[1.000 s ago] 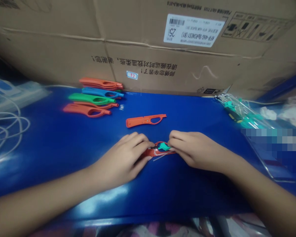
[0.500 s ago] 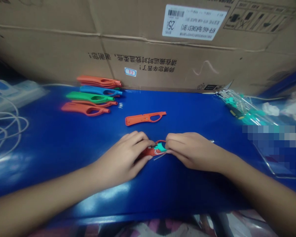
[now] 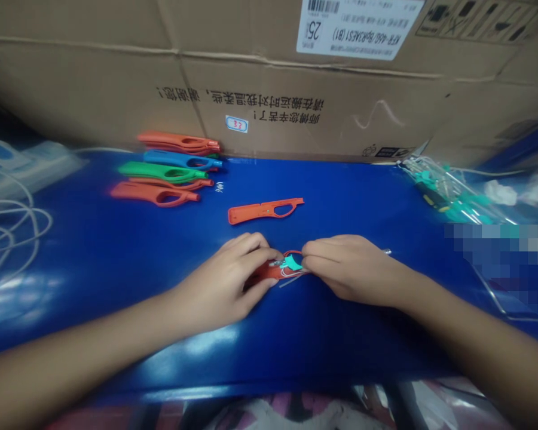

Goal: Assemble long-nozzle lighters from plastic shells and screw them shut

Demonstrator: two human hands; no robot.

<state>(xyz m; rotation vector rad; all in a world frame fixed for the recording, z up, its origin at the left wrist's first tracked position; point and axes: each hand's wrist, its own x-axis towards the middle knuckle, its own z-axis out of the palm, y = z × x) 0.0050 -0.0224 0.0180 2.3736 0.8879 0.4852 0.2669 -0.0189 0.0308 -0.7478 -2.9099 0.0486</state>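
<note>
An orange-red lighter casing half (image 3: 269, 272) lies low over the table between my hands. My left hand (image 3: 240, 278) is closed around its wide end, fingertips at a small metallic part (image 3: 275, 263). My right hand (image 3: 347, 269) pinches the narrow end, and its fingers hide what else they touch. Inside the casing sits a teal trigger piece (image 3: 293, 263), with thin white wires (image 3: 287, 272) beside it. A thin grey rod (image 3: 291, 280) sticks out below the casing. Beyond my hands lies another orange casing half (image 3: 255, 212), its hollow side up.
Several orange, blue and green lighter casings (image 3: 161, 172) are stacked at the back left, with small springs (image 3: 219, 187) beside them. Metal rods with teal parts (image 3: 452, 185) lie at the right. A cardboard box (image 3: 116, 83) walls off the back. White cable (image 3: 18, 221) coils at the left.
The camera view has shifted slightly. My left fingertips have moved a little, so the metallic part beside the teal trigger shows more. Both hands keep hold of the casing half.
</note>
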